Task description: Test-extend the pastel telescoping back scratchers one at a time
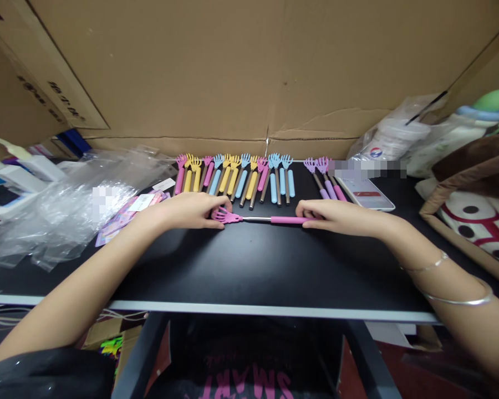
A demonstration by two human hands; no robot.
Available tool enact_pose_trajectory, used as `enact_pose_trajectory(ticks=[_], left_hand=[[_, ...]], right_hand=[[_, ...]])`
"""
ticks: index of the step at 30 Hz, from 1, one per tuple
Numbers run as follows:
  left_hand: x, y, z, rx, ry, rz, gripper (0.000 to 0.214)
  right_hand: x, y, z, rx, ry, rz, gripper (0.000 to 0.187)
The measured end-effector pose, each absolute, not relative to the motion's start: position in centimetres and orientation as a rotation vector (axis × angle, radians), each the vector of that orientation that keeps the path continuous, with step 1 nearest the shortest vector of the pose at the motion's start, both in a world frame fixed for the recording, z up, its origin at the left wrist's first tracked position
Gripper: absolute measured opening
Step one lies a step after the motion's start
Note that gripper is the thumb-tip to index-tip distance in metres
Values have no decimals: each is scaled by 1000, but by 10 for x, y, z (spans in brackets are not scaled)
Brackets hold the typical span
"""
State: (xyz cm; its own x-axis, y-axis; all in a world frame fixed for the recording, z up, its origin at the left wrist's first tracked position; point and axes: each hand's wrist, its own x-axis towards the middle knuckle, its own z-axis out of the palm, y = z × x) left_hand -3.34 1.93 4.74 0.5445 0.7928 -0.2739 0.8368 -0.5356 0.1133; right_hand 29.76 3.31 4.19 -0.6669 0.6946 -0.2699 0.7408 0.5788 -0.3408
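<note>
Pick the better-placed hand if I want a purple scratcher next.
Right, I'd judge: the right hand is just in front of the purple scratchers, holding a pink scratcher by its handle. The left hand, at its claw end, is farther away.

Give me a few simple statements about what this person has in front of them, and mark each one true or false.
1. The left-hand grip is at the claw end of a pink back scratcher. True.
2. The right-hand grip is on a yellow handle. False: it is on the pink handle of that same scratcher.
3. A silver bangle is on the right arm. True.
4. The phone lies to the left of the other scratchers. False: it lies to their right.
5. Clear plastic bags lie on the left side of the tabletop. True.
6. The tabletop is white. False: it is black, with a pale front edge.
</note>
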Motion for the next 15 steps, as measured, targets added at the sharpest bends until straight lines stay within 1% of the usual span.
enact_pose_trajectory(ticks=[15], left_hand=[[-34, 19, 46, 2590, 1378, -270, 34]], right_hand=[[298, 33, 41, 1231, 2700, -639, 27]])
